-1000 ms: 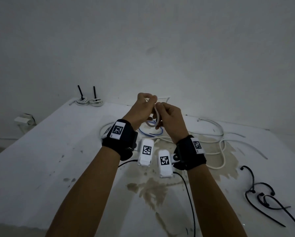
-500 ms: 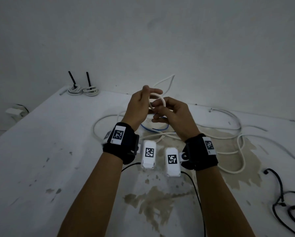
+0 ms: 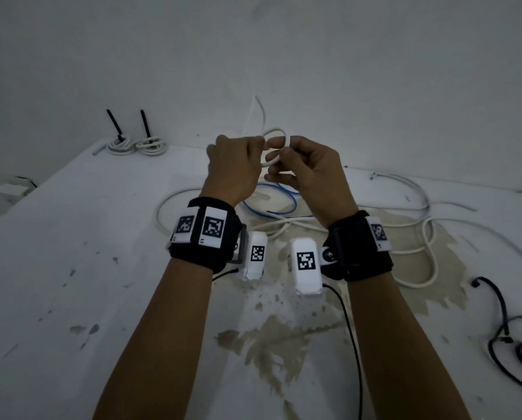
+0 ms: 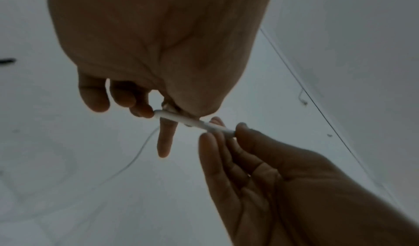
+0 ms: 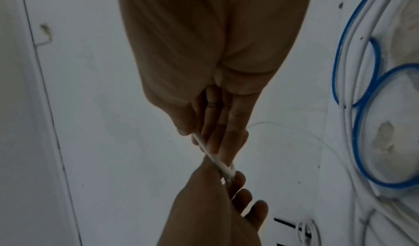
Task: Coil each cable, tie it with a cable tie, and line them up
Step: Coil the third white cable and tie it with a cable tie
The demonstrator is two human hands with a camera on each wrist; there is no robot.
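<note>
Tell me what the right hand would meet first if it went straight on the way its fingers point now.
Probably the left hand: the right hand points its fingers left across the thin white cable loop both hold, and the fingertips nearly touch. Depth is unclear in the head view.

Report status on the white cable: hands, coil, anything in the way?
Left hand and right hand both pinch the white cable, raised over the table. One loop formed, no tie on. Two tied coils far left. Loose cables below.

The head view looks down from above at the table (image 3: 56, 268); each close wrist view faces along its palm, all sharing the white cable (image 3: 279, 140) mid-frame.
</note>
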